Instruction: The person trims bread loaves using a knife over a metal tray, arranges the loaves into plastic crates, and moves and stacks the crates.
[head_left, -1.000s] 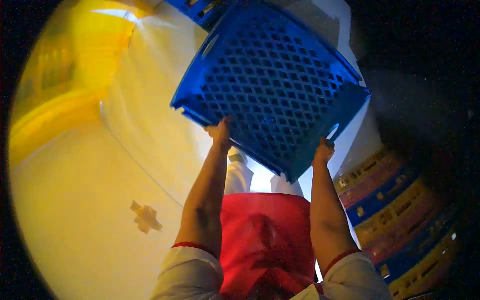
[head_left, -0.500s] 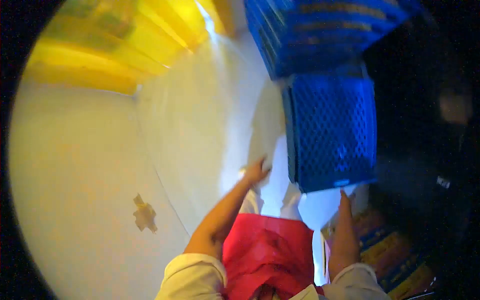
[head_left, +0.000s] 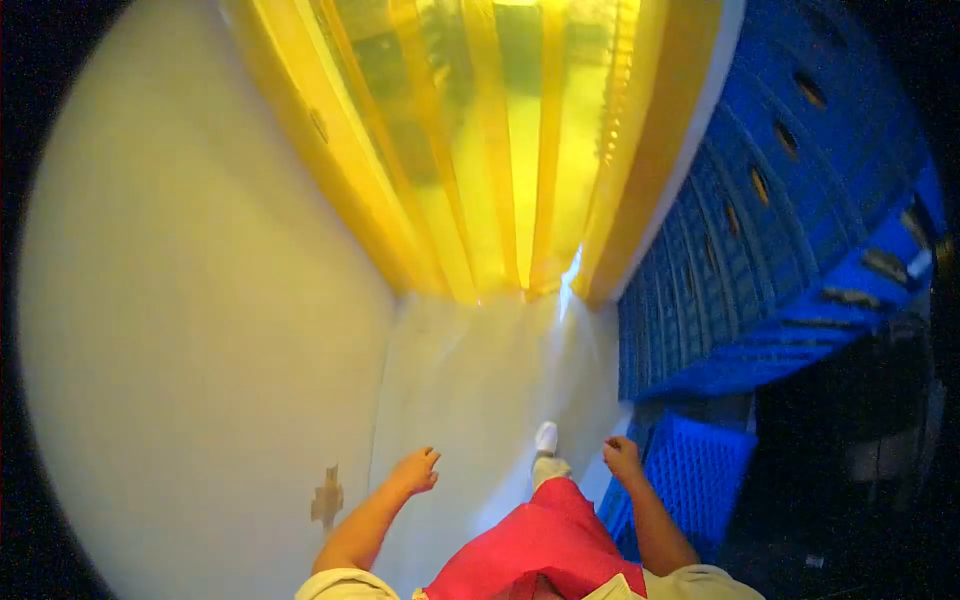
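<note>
My left hand [head_left: 416, 471] hangs forward with nothing in it, its fingers loosely bent and a little apart. It is over the pale floor, nearest to the white wall on the left. Held out at a similar height, my right hand [head_left: 622, 458] is also free of any object, with its fingers half curled. Just beside it stands a blue crate [head_left: 698, 475] with a lattice side; I see no contact between them. A red apron [head_left: 530, 545] covers my front, and one white shoe [head_left: 546, 438] shows ahead on the floor.
A yellow translucent strip curtain [head_left: 490, 150] hangs in a doorway straight ahead. Tall stacked blue crates [head_left: 750, 230] line the right side. The white wall [head_left: 190, 270] on the left bears a brown tape patch [head_left: 327, 497]. The far right is dark.
My view has turned so the yellow curtain is now ahead. The lattice crate has shifted down beside my right arm, and the crate stack fills more of the right side.
</note>
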